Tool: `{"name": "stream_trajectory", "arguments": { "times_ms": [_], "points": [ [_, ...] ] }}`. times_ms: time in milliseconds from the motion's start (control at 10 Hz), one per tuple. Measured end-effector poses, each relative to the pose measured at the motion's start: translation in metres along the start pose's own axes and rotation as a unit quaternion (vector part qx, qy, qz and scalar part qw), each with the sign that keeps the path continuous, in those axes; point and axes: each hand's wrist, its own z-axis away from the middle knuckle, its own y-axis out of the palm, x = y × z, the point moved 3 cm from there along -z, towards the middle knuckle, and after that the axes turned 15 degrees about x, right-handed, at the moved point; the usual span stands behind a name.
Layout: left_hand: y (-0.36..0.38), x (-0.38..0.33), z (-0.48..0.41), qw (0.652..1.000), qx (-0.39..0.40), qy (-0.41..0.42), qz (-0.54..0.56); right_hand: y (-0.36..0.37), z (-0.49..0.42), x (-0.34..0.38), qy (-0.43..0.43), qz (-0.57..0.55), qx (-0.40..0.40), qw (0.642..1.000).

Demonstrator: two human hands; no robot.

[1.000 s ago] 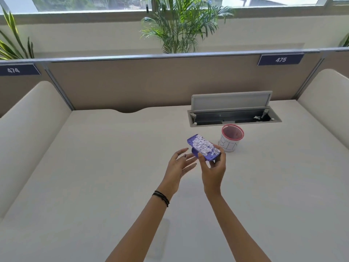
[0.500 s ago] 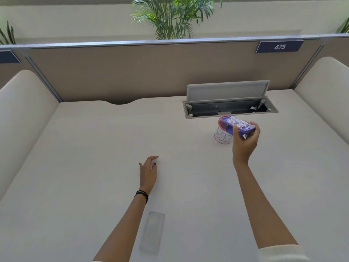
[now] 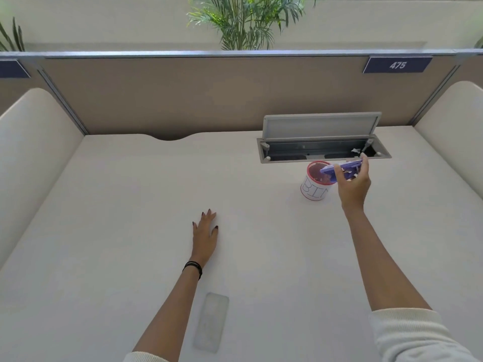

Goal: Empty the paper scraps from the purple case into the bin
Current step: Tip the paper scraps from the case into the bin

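A person's view looking down at a pale tabletop (image 3: pixel 130 231) in an office cubicle. The right hand (image 3: pixel 352 184) reaches forward, its fingers (image 3: pixel 365 163) clenched around a purple case (image 3: pixel 345 168). The case is held tilted over a small round bin (image 3: pixel 315 188), its lower end dipping over the bin's red rim and its higher end in the hand, just to the right of the bin. The paper scraps cannot be made out clearly here; only a hint of something pale shows along the case's edge. The bin is white with the letters "BIN" drawn on its side, and it stands upright on the tabletop.

Just behind the bin, an open cable hatch (image 3: pixel 324 150) is set into the tabletop, its grey lid raised upright. Behind that runs a brown partition wall (image 3: pixel 183 95) carrying a dark label reading "475" (image 3: pixel 397 65), up and to the right of the bin. Green palm leaves (image 3: pixel 243 19) rise beyond the partition.

The left hand (image 3: pixel 205 237) lies well to the left of the bin and nearer the viewer, palm down on the tabletop, fingers released and spread, holding nothing. A dark band (image 3: pixel 193 267) circles its wrist. A clear rectangular lid (image 3: pixel 211 321) lies flat nearer still, beside the left forearm and well apart from the bin.
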Motion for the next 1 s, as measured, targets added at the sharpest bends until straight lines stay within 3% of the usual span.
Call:
{"name": "stream_trajectory", "arguments": {
  "times_ms": [200, 300, 500, 600, 700, 800, 900, 1000],
  "points": [
    [0.0, 0.001, -0.002, 0.998, 0.007, -0.004, -0.061, 0.009, -0.017, 0.002, -0.025, 0.113, 0.115, 0.987],
    [0.001, 0.003, -0.003, 0.99, 0.02, -0.01, -0.139, 0.017, -0.022, 0.004, -0.062, 0.205, 0.179, 0.96],
    [0.001, 0.003, -0.002, 0.983, 0.028, -0.008, -0.181, 0.033, -0.024, 0.006, -0.118, 0.351, 0.301, 0.879],
    [0.001, 0.003, -0.001, 0.981, 0.025, -0.002, -0.193, 0.04, -0.024, 0.008, -0.168, 0.406, 0.338, 0.832],
    [0.001, 0.004, 0.001, 0.978, 0.018, 0.006, -0.208, 0.039, -0.026, 0.013, -0.192, 0.412, 0.348, 0.82],
    [0.002, 0.004, 0.001, 0.977, 0.02, 0.006, -0.214, 0.026, -0.032, 0.014, -0.168, 0.316, 0.298, 0.885],
    [0.001, 0.002, 0.001, 0.976, 0.023, 0.007, -0.218, 0.01, -0.031, 0.011, -0.138, 0.171, 0.193, 0.956],
    [0.002, 0.002, 0.002, 0.974, 0.019, 0.008, -0.224, 0.0, -0.023, 0.004, -0.074, 0.012, 0.111, 0.991]
  ]
}}
